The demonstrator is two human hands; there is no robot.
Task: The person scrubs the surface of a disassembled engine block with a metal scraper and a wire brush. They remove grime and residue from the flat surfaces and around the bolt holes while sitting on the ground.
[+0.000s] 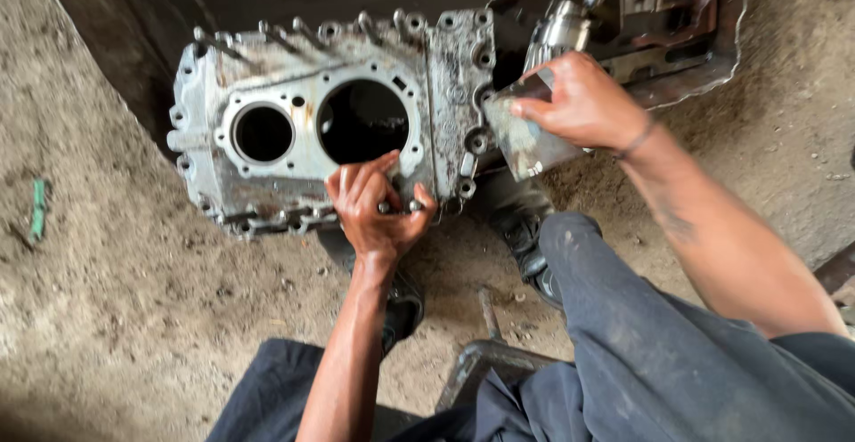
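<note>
left hand (378, 206) fingers curl closed around small bolts (399, 205) at the housing (321, 117); right hand (583, 99) grips a metal plate (525, 139).

Both hands of a seated person, forearms extended forward from above.

The left hand (378, 206) is closed, fingers curled tightly toward the palm and thumb pressed across them, its wrist straight and its bare forearm rising almost vertically from the lower edge. The right hand (583, 99) is bent at the wrist, palm down, fingers gripping and thumb tucked beneath; a thin band circles the wrist, and the bare forearm enters diagonally from the lower right. Both knees are spread apart.
</note>
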